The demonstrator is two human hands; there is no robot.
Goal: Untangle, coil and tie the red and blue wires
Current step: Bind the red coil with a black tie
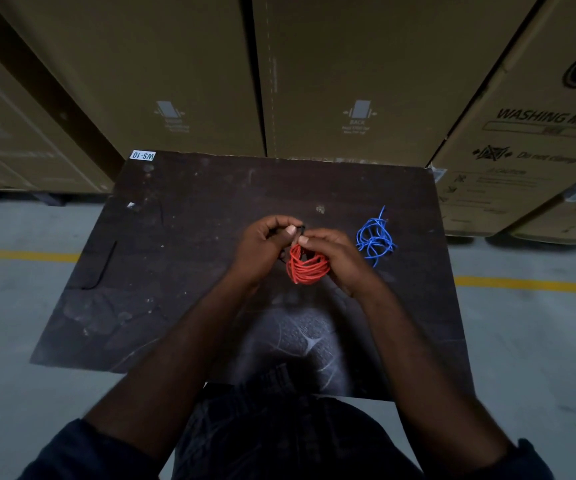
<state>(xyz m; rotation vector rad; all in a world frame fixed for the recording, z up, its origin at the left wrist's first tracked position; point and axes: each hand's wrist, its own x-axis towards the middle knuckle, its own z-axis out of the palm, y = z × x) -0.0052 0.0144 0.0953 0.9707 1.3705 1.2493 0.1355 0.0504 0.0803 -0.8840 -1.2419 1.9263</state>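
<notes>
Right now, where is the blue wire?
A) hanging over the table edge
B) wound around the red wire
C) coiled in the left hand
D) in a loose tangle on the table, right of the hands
D: the blue wire lies tangled on the table, clear of the right hand.

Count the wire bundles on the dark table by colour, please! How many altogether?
red coiled wire bundle: 1
blue tangled wire bundle: 1
Total: 2
</notes>
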